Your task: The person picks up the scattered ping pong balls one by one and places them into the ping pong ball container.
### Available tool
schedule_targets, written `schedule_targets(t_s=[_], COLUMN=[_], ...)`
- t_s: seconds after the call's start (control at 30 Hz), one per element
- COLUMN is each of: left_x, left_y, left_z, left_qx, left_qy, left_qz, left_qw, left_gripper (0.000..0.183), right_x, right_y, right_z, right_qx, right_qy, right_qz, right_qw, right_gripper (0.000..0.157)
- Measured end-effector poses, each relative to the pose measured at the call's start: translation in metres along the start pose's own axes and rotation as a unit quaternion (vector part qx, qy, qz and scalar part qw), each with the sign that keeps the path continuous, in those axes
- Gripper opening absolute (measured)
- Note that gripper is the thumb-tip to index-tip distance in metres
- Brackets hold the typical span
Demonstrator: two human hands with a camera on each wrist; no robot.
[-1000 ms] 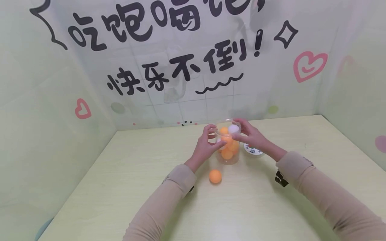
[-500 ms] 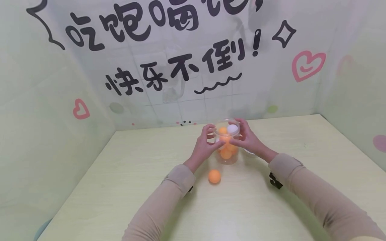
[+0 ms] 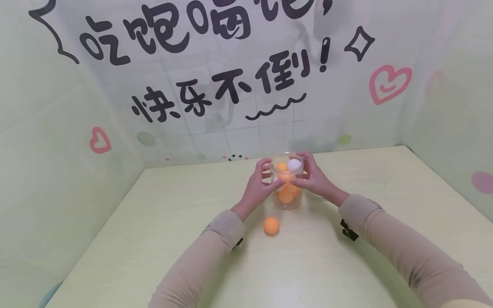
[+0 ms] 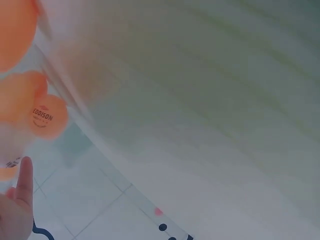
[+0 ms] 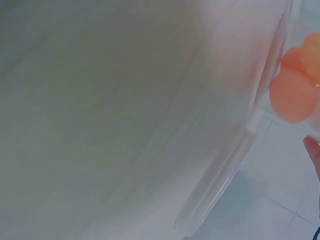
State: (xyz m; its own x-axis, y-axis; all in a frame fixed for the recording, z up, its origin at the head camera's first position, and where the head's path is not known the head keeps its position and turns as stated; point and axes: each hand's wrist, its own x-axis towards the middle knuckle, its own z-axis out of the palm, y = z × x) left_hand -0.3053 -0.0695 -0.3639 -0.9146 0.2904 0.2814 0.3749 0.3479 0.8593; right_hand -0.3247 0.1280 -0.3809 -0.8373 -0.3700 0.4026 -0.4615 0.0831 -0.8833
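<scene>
A clear jar (image 3: 286, 204) stands upright on the table, filled with orange ping-pong balls and a few white ones; one white ball (image 3: 294, 165) lies near the top. My left hand (image 3: 259, 185) grips the jar's left side near the rim, thumb across the front. From the right, my right hand (image 3: 315, 179) holds it the same way, the thumbs almost meeting. In the left wrist view, a fingertip (image 4: 25, 182) lies beside the jar's printed orange ball (image 4: 48, 116). The right wrist view catches orange balls (image 5: 294, 96) and one fingertip (image 5: 312, 150).
A loose orange ping-pong ball (image 3: 271, 226) lies on the table (image 3: 185, 222) in front of the jar. Behind the right hand, only the edge of a round lid (image 3: 316, 196) shows. A printed wall (image 3: 215, 141) closes off the back, with side walls left and right.
My right hand has come in closer round the jar, its thumb moving from the rim to the front. It now hides most of the lid. The left hand keeps its grip.
</scene>
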Motion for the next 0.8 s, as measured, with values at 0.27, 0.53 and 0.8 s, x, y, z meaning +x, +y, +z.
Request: schedule_targets(t_s=[0.27, 0.53, 0.8], left_x=[0.006, -0.006, -0.036], left_y=[-0.007, 0.007, 0.019], left_z=[0.0, -0.009, -0.017], left_qx=[0.062, 0.146, 0.316], left_qy=[-0.013, -0.035, -0.107], left_qz=[0.003, -0.058, -0.089], left_qw=[0.998, 0.987, 0.9385], left_gripper=[0.084, 0.101, 0.067], right_x=[0.0, -0.001, 0.0], right_y=[0.003, 0.004, 0.001], right_z=[-0.002, -0.002, 0.0], right_qx=[0.002, 0.012, 0.02], right_qy=[0.002, 0.009, 0.005], right_qz=[-0.008, -0.013, -0.005], right_qw=[1.0, 1.0, 1.0], right_gripper=[0.066, 0.066, 0.068])
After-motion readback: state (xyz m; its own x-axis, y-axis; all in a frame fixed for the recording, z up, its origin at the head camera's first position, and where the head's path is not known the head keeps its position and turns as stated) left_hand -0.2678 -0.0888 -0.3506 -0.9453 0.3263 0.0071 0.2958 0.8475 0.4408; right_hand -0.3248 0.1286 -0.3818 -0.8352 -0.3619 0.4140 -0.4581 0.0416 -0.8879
